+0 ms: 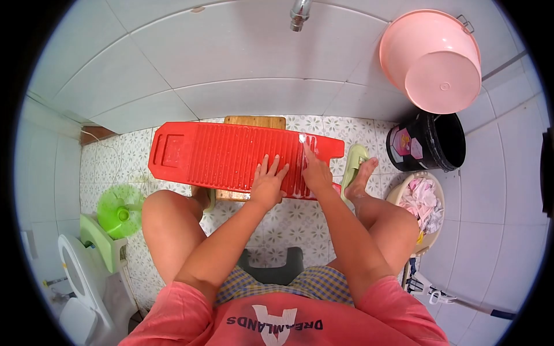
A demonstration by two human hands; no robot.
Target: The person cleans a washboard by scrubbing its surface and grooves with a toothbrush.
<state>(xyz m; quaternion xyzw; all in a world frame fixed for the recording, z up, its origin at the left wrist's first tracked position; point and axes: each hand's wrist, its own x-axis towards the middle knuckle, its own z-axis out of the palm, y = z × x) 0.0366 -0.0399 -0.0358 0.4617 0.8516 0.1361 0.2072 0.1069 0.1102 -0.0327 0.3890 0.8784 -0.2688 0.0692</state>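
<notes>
A red plastic washboard (222, 153) lies crosswise in front of me, resting on a wooden stool or board (254, 121). My left hand (269, 185) lies on its ridges with the fingers spread, holding nothing. Close beside it, my right hand (317, 175) touches the right part of the washboard. Its index finger is stretched out along the ridges; the other fingers look bent, and I see nothing in them. White suds (309, 140) streak the ridges around that fingertip.
A pink bucket (427, 57) hangs at the upper right above a black bucket (427, 141). Below that stands a basin (434, 242) of pale clothes (420, 199). On the left are a green round basin-like object (120, 211) and a toilet (83, 282). A tap (299, 15) projects from the wall.
</notes>
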